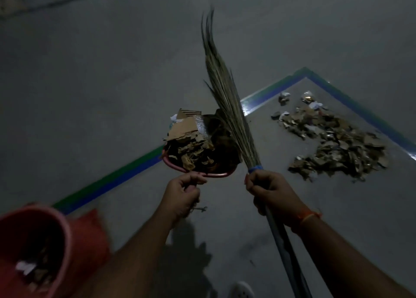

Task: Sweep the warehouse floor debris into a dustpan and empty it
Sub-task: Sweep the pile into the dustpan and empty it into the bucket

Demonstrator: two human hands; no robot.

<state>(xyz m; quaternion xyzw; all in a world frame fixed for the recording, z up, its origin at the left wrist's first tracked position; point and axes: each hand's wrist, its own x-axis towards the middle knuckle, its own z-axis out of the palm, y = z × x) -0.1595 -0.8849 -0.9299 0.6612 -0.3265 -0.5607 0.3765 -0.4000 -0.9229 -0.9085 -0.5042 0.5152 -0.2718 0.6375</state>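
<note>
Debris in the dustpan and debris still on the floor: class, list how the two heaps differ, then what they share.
The debris in the dustpan is heaped compactly and held up off the floor by the left hand; the debris on the floor is spread out inside the taped corner. The dustpan load sits left of the broom, the floor pile right of it. Both are mostly torn brown cardboard scraps with some pale bits.

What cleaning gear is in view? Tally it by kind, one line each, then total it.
Broom: 1, gripped by the right hand, bristles raised.
Dustpan: 1, pink-rimmed, heaped with cardboard scraps, held by the left hand.
Bin: 1, pink-red, lower left, blurred, with scraps inside.
Total: 3
A debris pile is on the floor at right.
</note>
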